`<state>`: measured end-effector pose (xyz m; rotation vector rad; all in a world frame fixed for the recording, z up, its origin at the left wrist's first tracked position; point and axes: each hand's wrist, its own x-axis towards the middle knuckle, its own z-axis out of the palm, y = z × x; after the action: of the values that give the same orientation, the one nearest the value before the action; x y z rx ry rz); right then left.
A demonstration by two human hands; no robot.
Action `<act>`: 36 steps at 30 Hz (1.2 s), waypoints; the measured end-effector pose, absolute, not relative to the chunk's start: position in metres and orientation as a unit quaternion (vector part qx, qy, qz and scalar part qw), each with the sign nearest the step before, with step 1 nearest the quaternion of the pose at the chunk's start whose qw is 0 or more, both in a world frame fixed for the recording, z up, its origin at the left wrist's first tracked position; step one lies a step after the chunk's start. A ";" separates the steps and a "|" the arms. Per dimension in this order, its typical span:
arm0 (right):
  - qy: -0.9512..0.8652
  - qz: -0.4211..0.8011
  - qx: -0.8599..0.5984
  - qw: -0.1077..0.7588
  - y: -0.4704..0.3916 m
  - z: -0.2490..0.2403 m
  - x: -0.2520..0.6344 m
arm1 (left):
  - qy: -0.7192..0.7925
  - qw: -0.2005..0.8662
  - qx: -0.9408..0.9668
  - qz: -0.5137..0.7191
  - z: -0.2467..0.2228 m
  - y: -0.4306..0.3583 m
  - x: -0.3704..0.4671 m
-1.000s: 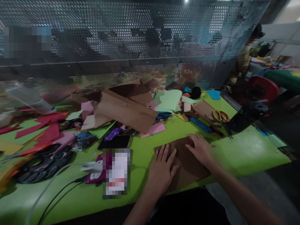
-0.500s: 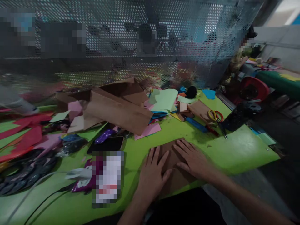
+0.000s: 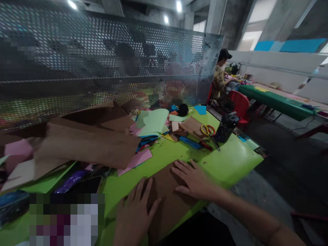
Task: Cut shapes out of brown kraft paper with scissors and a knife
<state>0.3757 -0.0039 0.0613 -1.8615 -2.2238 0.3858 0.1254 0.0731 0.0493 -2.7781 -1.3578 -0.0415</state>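
A piece of brown paper point(image 3: 164, 191) lies flat on the green tabletop point(image 3: 238, 160) in front of me. My left hand point(image 3: 135, 212) rests on its left side, fingers spread and thumb pointing inward. On the right part of the same paper lies my right hand point(image 3: 192, 179), palm down with its fingers stretched out. Neither hand grips anything. Beyond the right hand are scissors point(image 3: 210, 135) with yellow and red handles, and a blue cutter point(image 3: 191, 142).
Large folded brown paper point(image 3: 89, 143) lies at the left, near pale green sheets point(image 3: 152, 121) and a pink sheet point(image 3: 137, 162). A dark bottle point(image 3: 227, 126) stands at the right edge. Behind rises a perforated metal screen point(image 3: 102, 65). Another person point(image 3: 220, 77) sits farther off by a red chair point(image 3: 239, 104).
My view has turned right and up, bringing the seated person and far table into sight. The left hand has slid apart from the right a little; both stay flat on the brown paper.
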 end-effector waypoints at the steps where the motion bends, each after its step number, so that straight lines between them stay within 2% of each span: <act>1: -0.759 0.135 -0.627 0.110 -0.003 0.062 0.377 | -0.443 0.025 -0.896 -0.008 0.050 0.071 0.125; 8: -0.780 0.077 -0.612 0.103 0.012 0.068 0.389 | -0.488 0.036 -0.871 0.026 0.050 0.051 0.113; 17: -0.648 -0.107 -0.746 0.114 0.069 0.075 0.465 | -0.526 0.045 -0.849 -0.008 0.037 0.040 0.083; 24: -0.609 -0.116 -0.777 0.105 0.099 0.080 0.504 | -0.507 0.037 -0.860 -0.043 0.034 0.038 0.072; 27: -0.588 -0.149 -0.780 0.155 0.102 0.086 0.510 | -0.505 0.034 -0.861 -0.046 0.034 0.042 0.072; 32: -0.547 -0.225 -0.736 0.329 0.098 0.106 0.517 | -0.494 0.031 -0.866 -0.070 0.047 0.057 0.088; 36: -0.544 -0.234 -0.705 0.390 0.093 0.117 0.516 | -0.470 0.031 -0.878 -0.090 0.070 0.072 0.118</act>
<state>0.5159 0.0925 0.1168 -1.7931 -1.3828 -0.5953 0.1177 0.0718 0.0701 -2.7035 -1.4476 -0.2769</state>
